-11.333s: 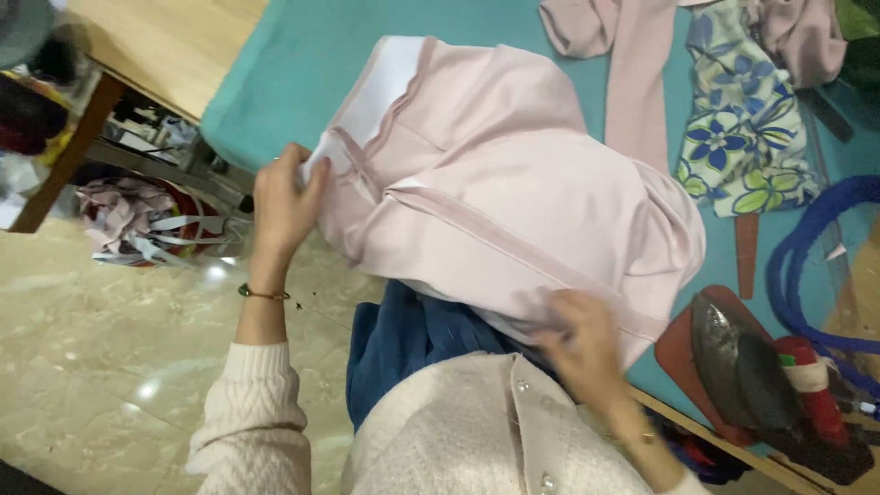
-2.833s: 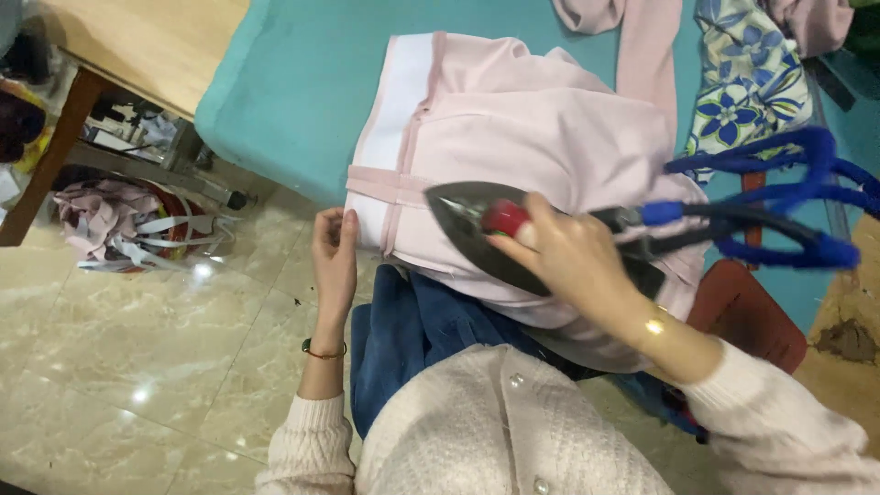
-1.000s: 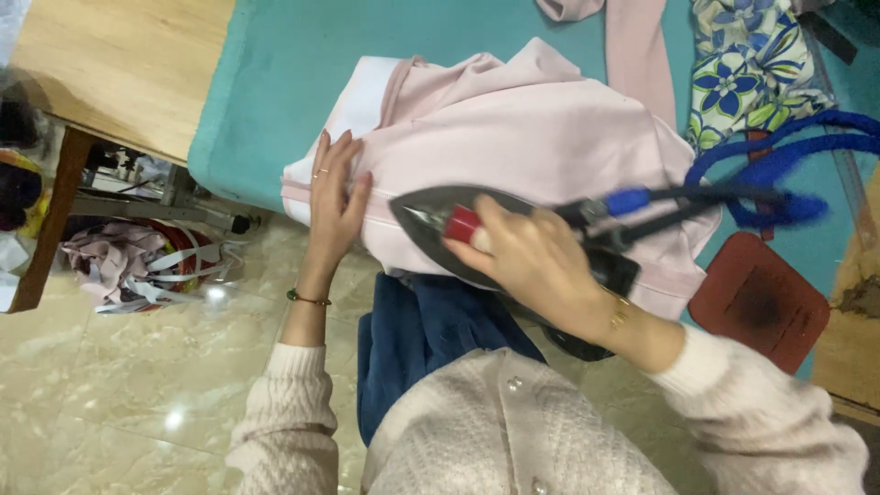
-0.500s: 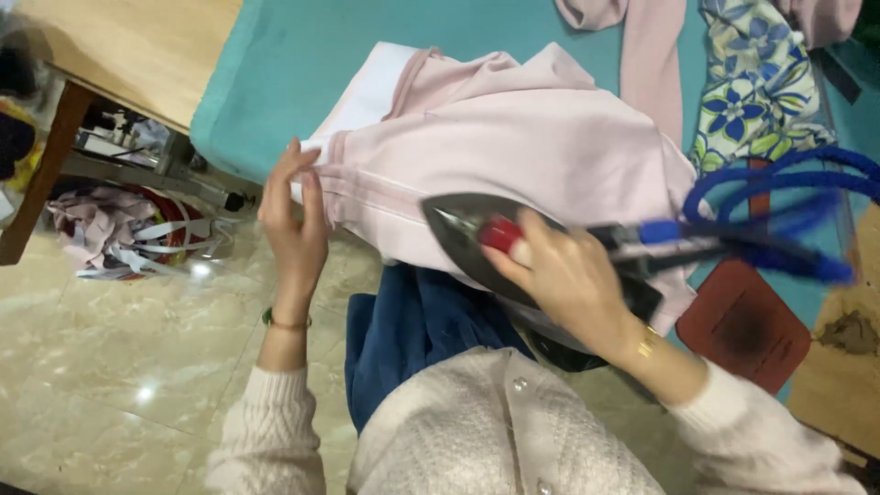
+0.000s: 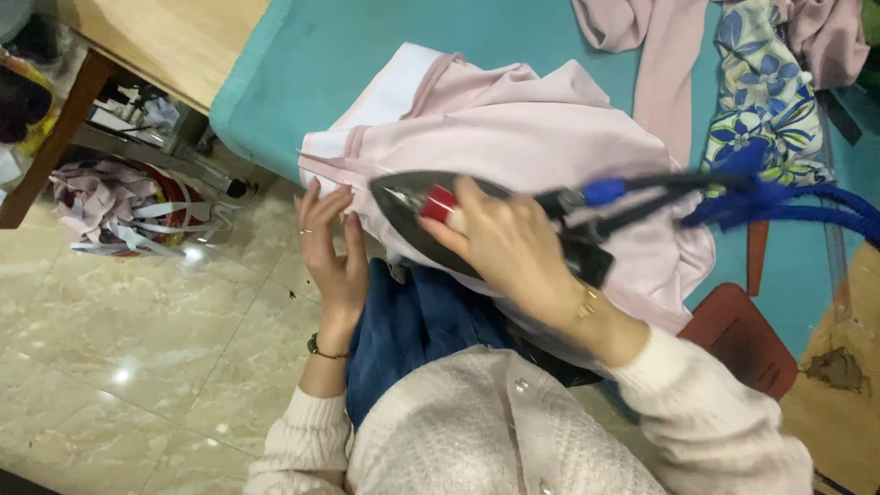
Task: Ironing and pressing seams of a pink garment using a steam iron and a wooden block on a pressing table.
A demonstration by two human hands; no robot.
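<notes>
My left hand (image 5: 332, 249) has slid lower, fingers spread flat at the pink garment's (image 5: 541, 137) hem. My right hand (image 5: 513, 247) still grips the iron (image 5: 431, 215) atop it, on teal padding (image 5: 385, 46) above marble floor (image 5: 137, 339).

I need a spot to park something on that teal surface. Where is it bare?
Bare teal surface lies above the pink garment, between the wooden table and the hanging pink cloth. The right side is crowded: floral fabric, blue cord, iron.
</notes>
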